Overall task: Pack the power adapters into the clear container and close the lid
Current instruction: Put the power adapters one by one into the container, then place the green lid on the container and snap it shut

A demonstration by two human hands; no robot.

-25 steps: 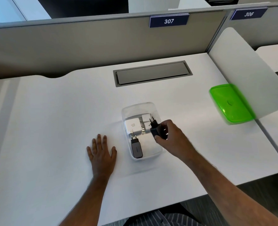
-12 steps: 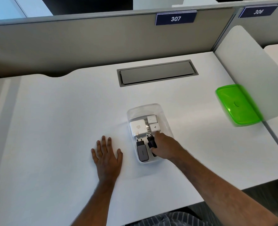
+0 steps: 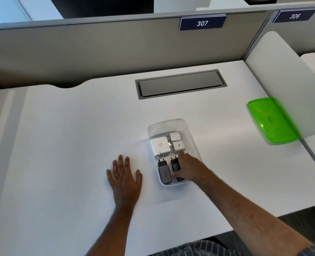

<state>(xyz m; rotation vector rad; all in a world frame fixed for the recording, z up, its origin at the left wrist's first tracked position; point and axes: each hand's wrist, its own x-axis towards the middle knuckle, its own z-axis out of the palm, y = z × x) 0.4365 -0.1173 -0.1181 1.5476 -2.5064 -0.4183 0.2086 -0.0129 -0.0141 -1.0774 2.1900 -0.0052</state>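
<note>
Adapters — three white, two dark.

White desk (grey cable hatch) against beige partition.

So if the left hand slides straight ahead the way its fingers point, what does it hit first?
Nothing nearby, it seems: the left hand lies flat, fingers pointing up the bare desk, passing left of the clear container. The partition looks first, though depth is uncertain.

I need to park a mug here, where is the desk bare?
Bare: desk left of the left hand, and between clear container and green lid. Crowded: the container, where the right hand sets a black adapter.
</note>
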